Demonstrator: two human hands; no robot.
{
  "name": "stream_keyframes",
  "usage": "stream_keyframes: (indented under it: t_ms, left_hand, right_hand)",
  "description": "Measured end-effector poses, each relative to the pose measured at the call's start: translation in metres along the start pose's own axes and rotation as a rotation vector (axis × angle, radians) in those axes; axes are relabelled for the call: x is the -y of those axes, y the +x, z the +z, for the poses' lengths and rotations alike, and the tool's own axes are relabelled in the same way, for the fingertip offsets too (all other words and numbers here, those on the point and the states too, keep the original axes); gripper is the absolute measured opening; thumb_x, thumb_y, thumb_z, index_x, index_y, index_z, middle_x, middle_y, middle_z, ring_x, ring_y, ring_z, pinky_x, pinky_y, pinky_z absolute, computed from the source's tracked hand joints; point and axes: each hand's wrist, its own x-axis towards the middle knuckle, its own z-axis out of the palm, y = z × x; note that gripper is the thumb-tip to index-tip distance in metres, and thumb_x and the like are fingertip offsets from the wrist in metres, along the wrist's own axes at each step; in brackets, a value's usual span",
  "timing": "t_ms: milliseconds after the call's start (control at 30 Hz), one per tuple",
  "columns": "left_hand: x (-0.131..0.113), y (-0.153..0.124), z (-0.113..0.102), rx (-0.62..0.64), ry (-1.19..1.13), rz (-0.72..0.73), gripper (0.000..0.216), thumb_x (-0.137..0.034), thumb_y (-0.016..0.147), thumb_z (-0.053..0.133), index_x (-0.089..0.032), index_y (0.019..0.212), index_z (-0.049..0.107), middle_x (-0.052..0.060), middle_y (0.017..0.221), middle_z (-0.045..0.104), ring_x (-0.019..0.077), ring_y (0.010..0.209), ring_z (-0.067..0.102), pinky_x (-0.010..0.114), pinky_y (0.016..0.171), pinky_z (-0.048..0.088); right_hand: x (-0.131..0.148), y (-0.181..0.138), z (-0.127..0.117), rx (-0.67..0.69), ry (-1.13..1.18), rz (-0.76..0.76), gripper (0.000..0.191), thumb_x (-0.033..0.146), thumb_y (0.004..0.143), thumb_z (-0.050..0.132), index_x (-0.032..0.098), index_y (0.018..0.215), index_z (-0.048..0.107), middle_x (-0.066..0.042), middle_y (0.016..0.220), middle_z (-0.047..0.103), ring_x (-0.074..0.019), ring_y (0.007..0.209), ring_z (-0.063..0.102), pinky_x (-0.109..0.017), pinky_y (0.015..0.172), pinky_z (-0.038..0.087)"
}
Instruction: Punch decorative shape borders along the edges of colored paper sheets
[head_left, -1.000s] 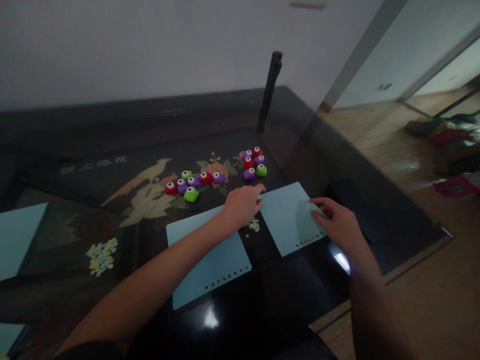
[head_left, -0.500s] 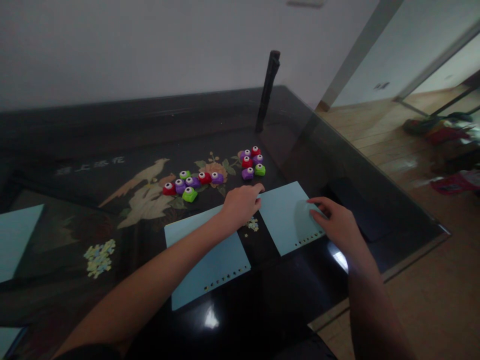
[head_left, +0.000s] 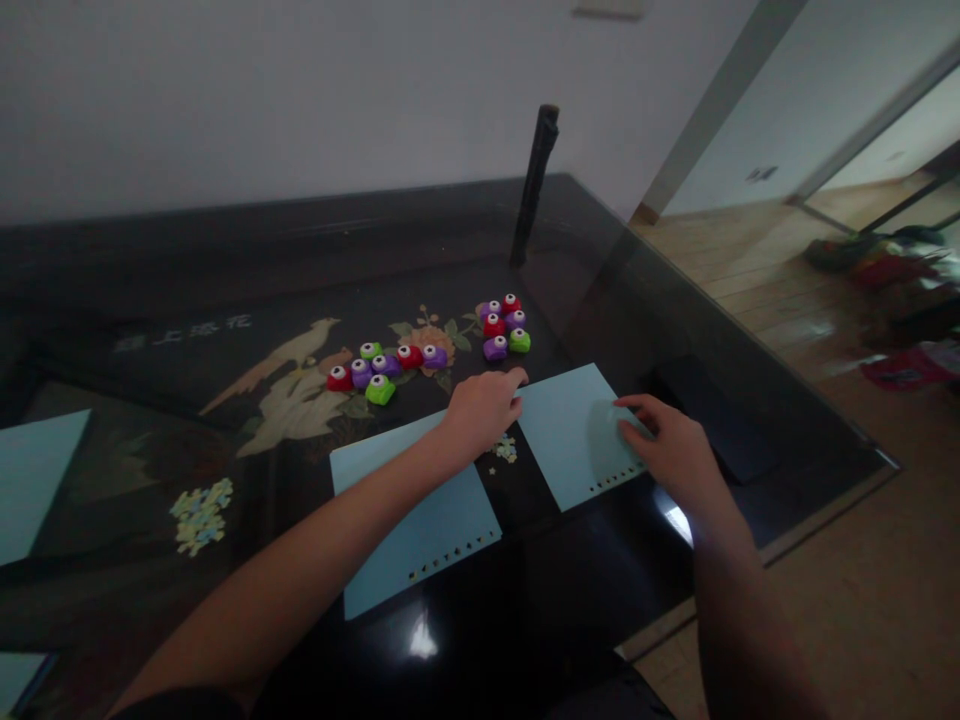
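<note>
Two light blue sheets of paper lie on the dark glass tabletop, each with a row of small punched shapes along its near edge. My left hand (head_left: 484, 412) is at the far left corner of the right sheet (head_left: 566, 430), its thumb and forefinger apart at the edge. Its forearm crosses above the left sheet (head_left: 420, 520). At the right sheet's right edge is my right hand (head_left: 671, 440), thumb and forefinger apart, fingertips touching the paper. Small punched-out paper pieces (head_left: 505, 449) lie between the sheets, partly hidden by my left hand.
Several red, purple and green craft punches stand in two groups, one at the middle (head_left: 380, 389) and one farther right (head_left: 495, 348). A pile of paper cut-outs (head_left: 201, 515) lies left. A dark upright post (head_left: 534, 185) rises behind. More blue paper (head_left: 37, 480) is far left.
Both hands and the sheets stay in nearly the same place. The view has shifted very slightly.
</note>
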Motion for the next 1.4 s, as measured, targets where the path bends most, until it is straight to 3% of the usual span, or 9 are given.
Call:
stream_keyframes:
  t_ms: [167,500,667,767,900,1000,1100,1200,1400]
  left_hand:
    - [0.001,0.001,0.001,-0.030,0.024,0.038,0.026,-0.021,0.088,0.054,-0.021,0.114,0.058,0.006,0.102,0.066,0.0228,0.093,0.065,0.032,0.075,0.051]
    - [0.000,0.000,0.004,-0.019,0.033,0.105,0.017,-0.016,0.089,0.047,-0.019,0.101,0.058,0.007,0.098,0.065,0.0229,0.094,0.062,0.032,0.073,0.050]
    - [0.007,-0.005,-0.017,0.012,-0.039,0.149,0.018,-0.021,0.088,0.050,-0.020,0.103,0.060,0.004,0.095,0.068,0.0182,0.085,0.063,0.028,0.069,0.048]
    - [0.022,-0.025,-0.040,-0.038,-0.125,0.153,0.020,-0.022,0.089,0.048,-0.019,0.105,0.061,0.004,0.091,0.068,0.0166,0.081,0.062,0.027,0.067,0.046]
    - [0.052,-0.075,-0.064,-0.088,-0.188,0.043,0.020,-0.023,0.089,0.049,-0.019,0.102,0.063,0.003,0.090,0.068,0.0158,0.077,0.062,0.028,0.068,0.046]
    - [0.073,-0.116,-0.067,-0.120,-0.130,-0.080,0.020,-0.024,0.090,0.047,-0.019,0.099,0.063,0.004,0.092,0.068,0.0175,0.080,0.062,0.031,0.073,0.047]
    - [0.085,-0.148,-0.057,-0.129,-0.070,-0.150,0.021,-0.024,0.090,0.046,-0.019,0.102,0.062,0.006,0.100,0.066,0.0209,0.091,0.062,0.035,0.081,0.048]
    - [0.087,-0.165,-0.040,-0.167,-0.009,-0.169,0.029,-0.027,0.092,0.047,-0.018,0.118,0.057,0.009,0.115,0.061,0.0246,0.108,0.056,0.040,0.095,0.045]
    - [0.088,-0.173,-0.025,-0.210,0.110,-0.215,0.053,-0.043,0.090,0.055,-0.017,0.136,0.046,0.013,0.125,0.052,0.0302,0.117,0.048,0.045,0.098,0.042]
  right_hand:
    - [-0.002,-0.002,0.002,-0.145,-0.105,-0.092,0.027,0.031,0.075,0.056,0.018,0.094,0.070,-0.008,0.085,0.053,-0.0232,0.076,0.055,-0.034,0.066,0.042]
    - [-0.003,0.001,0.007,-0.037,-0.085,-0.021,0.017,0.026,0.077,0.053,0.022,0.090,0.063,-0.001,0.067,0.060,-0.0187,0.061,0.055,-0.030,0.060,0.038]
    - [-0.001,-0.001,0.000,-0.032,-0.063,-0.030,0.020,0.032,0.080,0.052,0.021,0.090,0.065,-0.004,0.070,0.064,-0.0206,0.064,0.059,-0.032,0.060,0.041]
    - [0.010,-0.005,-0.013,-0.055,-0.011,-0.063,0.023,0.036,0.082,0.053,0.020,0.090,0.067,-0.005,0.073,0.068,-0.0214,0.066,0.062,-0.033,0.062,0.044]
    - [0.041,-0.005,-0.029,0.029,0.084,-0.281,0.022,0.036,0.081,0.055,0.020,0.087,0.069,-0.005,0.069,0.068,-0.0198,0.059,0.061,-0.031,0.057,0.044]
    - [0.075,0.003,-0.029,0.096,0.041,-0.508,0.019,0.029,0.083,0.054,0.019,0.091,0.069,-0.005,0.074,0.069,-0.0182,0.061,0.061,-0.030,0.059,0.043]
    - [0.111,0.012,-0.010,0.217,-0.055,-0.739,0.018,0.026,0.088,0.053,0.018,0.094,0.069,-0.006,0.085,0.070,-0.0185,0.069,0.062,-0.031,0.065,0.045]
    - [0.141,0.018,0.020,0.311,-0.162,-0.929,0.023,0.027,0.090,0.055,0.015,0.106,0.067,-0.009,0.099,0.069,-0.0228,0.086,0.064,-0.034,0.075,0.048]
    - [0.160,0.019,0.061,0.264,-0.404,-1.023,0.054,0.043,0.086,0.063,0.007,0.127,0.059,-0.017,0.116,0.062,-0.0318,0.104,0.057,-0.042,0.086,0.049]
